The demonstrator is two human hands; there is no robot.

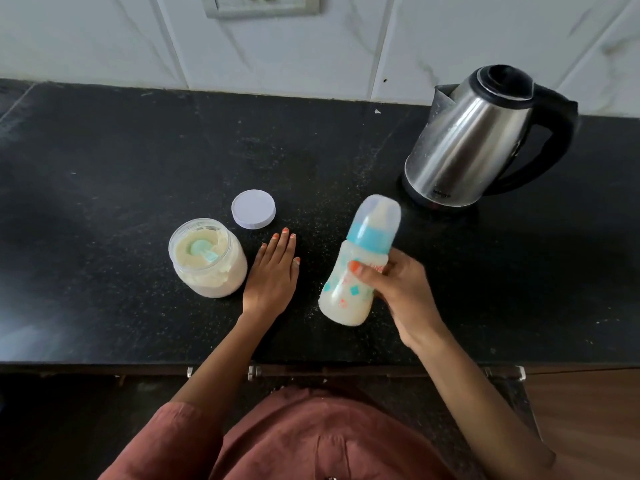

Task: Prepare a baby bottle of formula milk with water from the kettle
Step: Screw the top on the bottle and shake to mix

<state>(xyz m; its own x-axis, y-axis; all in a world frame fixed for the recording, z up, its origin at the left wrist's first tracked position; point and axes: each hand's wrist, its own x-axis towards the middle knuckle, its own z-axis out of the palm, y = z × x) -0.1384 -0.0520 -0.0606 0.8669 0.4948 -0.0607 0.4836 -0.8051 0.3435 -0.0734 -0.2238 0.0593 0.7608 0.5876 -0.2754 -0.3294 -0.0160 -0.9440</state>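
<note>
Reaching out from the rust-brown garment (311,441) at the near edge, the person's two hands are over the black speckled stone desk (104,174), well apart from each other. The right hand (401,292) is clamped round a clear plastic baby bottle with teal and orange prints, a teal collar and a clear cap (341,292), thumb across its front and fingers curled behind. The bottle is tilted, its capped end leaning away towards the far right, and it holds pale milky liquid; whether its base touches the desk cannot be told. The left hand (273,268) lies flat on the desk, palm down, fingers straight and together, gripping nothing. Just beside it on the left stands an open clear jar of cream-coloured formula powder (211,275), with a small teal plastic scoop (202,250) resting in the powder. A round white screw lid (254,208) lies on the desk just beyond the jar and the left fingertips. Farther back on the right stands a stainless-steel electric kettle with a black handle and lid (474,140), near the white marbled wall tiles (104,39). A wall socket plate (259,6) shows at the top edge.
</note>
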